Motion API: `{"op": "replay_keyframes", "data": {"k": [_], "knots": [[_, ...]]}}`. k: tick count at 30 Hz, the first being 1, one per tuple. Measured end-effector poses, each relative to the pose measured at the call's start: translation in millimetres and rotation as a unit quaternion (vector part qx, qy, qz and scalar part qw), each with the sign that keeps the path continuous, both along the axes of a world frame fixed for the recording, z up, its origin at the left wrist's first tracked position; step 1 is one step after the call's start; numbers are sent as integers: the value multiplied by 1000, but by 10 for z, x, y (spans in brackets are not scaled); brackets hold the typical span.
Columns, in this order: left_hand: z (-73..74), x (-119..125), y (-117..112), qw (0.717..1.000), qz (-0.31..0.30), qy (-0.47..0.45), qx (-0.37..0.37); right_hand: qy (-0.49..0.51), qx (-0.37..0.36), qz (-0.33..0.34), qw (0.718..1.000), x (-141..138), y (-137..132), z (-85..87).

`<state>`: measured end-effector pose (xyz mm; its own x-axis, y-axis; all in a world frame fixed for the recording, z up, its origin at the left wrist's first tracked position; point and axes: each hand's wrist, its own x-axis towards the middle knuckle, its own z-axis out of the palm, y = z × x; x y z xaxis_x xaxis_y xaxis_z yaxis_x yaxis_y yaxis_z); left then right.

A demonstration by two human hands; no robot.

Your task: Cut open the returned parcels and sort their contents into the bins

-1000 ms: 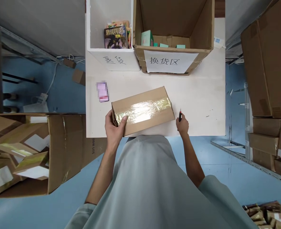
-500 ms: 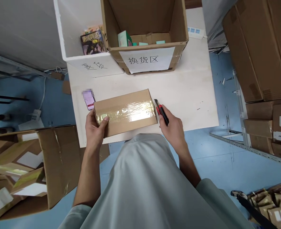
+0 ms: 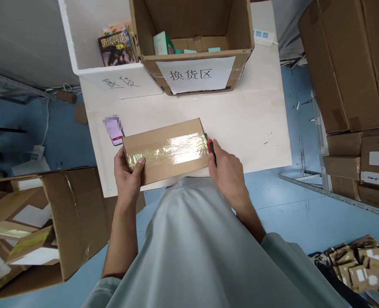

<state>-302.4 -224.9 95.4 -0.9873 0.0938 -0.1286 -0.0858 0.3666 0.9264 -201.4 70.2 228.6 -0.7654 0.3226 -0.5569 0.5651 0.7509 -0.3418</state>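
Here's the tense spot: the knife (image 3: 211,147) sits right at the end of the carton (image 3: 166,154), and a slip there could send the blade skidding off the glossy tape (image 3: 186,147) or too deep into whatever lies inside. Pressing too hard would do it; so might the carton swivelling, since just one hand steadies it, at the opposite end from the blade. A jerk toward the body could reach the shirt (image 3: 189,222), just below both grips. Now the grips: the right hand (image 3: 228,173) is wrapped snugly round the knife's handle, though whether the blade touches cardboard I can't tell. The left hand (image 3: 128,182) clasps the carton's other end, thumb on top, fingers around the side, so the carton spans the space between the hands. Just beyond the left fingers lies the phone (image 3: 114,130), near the carton's corner.
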Motion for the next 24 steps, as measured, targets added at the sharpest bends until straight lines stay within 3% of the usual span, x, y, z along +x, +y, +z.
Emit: {"op": "replay_keyframes", "data": {"k": [5, 10, 17, 24], "knots": [[12, 49, 34, 1000, 0, 4, 28, -38, 40, 8, 998, -156, -59, 7], [31, 87, 74, 1000, -4, 20, -11, -37, 74, 33, 996, -323, -64, 25], [-45, 103, 66, 999, 6, 39, -35, -95, 88, 54, 990, -217, -119, 177], [-12, 136, 100, 999, 7, 36, -14, -94, 100, 62, 989, -118, -135, 167]]}}
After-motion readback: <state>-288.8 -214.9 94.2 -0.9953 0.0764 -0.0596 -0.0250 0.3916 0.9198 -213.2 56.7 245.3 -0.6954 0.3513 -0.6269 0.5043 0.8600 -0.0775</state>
